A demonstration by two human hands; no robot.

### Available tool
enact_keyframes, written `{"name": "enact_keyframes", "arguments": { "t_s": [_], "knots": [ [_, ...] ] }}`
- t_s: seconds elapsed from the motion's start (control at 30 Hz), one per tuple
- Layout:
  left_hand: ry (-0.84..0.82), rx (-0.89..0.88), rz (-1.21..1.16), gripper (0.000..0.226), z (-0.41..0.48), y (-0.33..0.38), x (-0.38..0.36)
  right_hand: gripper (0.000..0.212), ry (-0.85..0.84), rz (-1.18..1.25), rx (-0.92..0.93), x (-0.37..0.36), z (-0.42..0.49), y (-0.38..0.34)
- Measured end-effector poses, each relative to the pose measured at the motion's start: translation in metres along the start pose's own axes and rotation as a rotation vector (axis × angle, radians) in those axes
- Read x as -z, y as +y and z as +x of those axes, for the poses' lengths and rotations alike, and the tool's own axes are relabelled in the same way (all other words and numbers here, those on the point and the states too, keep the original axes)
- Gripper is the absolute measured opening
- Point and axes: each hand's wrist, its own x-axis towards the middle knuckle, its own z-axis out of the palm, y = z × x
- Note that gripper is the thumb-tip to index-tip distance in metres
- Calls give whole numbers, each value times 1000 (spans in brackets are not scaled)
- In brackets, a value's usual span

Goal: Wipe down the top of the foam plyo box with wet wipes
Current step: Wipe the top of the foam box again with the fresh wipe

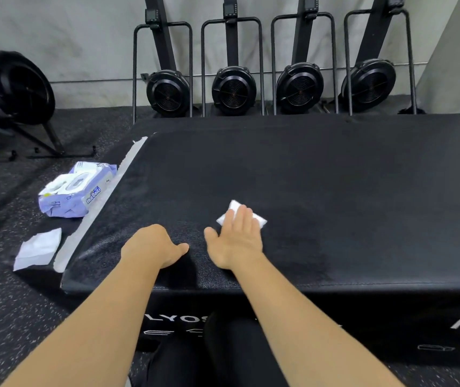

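The black foam plyo box [335, 191] fills the middle and right of the head view, its top facing me. A folded white wet wipe [234, 209] lies on the top near the front. My right hand [236, 238] presses flat on the wipe with straight fingers. My left hand [153, 245] rests on the box top just left of it, fingers curled under and holding nothing. A purple pack of wet wipes [75, 191] lies on the floor left of the box, its lid shut.
A used white wipe [39, 248] lies on the speckled rubber floor by the box's left front corner. Three or more black fan machines [233, 90] stand against the wall behind the box. Another fan wheel [14, 88] sits at far left.
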Motion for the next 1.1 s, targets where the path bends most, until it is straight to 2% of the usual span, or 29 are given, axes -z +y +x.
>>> {"name": "enact_keyframes", "arguments": {
  "t_s": [0.17,0.3,0.47,0.67,0.9,1.0,1.1],
  "knots": [
    [31,0,-18,31,1,-1,0,67,-108,16,280,-3,7,-37],
    [16,-3,3,47,0,-1,0,63,-111,6,370,9,16,-6],
    [9,14,-19,51,1,-5,-5,49,37,7,270,24,23,65],
    [15,16,-2,50,-2,-3,-6,54,18,-7,64,37,31,130],
    [25,9,12,50,-4,0,-5,74,65,-10,-136,23,30,70],
    [24,10,14,49,-3,0,-5,76,49,-21,-54,13,29,28],
    [32,2,21,48,-1,0,-5,73,25,-41,118,7,29,-13]
  ]
}}
